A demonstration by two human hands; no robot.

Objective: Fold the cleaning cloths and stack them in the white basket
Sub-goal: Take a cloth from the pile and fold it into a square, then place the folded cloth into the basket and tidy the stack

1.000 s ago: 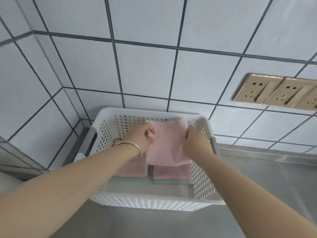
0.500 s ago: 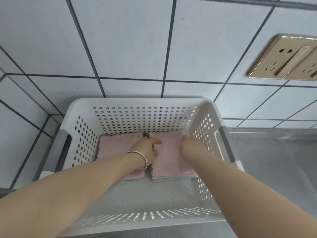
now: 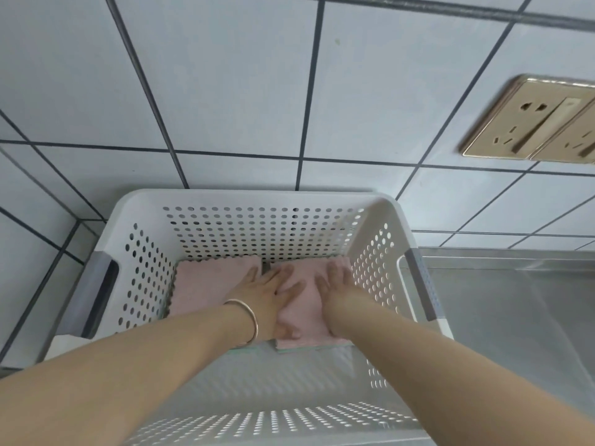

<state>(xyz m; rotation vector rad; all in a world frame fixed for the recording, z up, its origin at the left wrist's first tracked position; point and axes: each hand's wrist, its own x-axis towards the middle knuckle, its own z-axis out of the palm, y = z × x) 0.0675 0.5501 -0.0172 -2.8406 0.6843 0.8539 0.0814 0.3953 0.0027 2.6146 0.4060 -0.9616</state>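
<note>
While the white basket (image 3: 206, 202) sits on the shiny metal counter (image 3: 502, 304) against the tiled wall (image 3: 225, 91), both arms reach down into it. The basket has lots of small round holes in its sides and grey handles. Two piles of folded pink cloths lie side by side at its far wall. The left pile (image 3: 206, 284) has a bumpy edge. The right pile (image 3: 306, 320) shows thin green edges at the bottom. The left hand (image 3: 273, 294) and the right hand (image 3: 335, 284) lie flat with straight fingers, pressing on the right pile. A thin bracelet (image 3: 249, 320) circles the left wrist.
</note>
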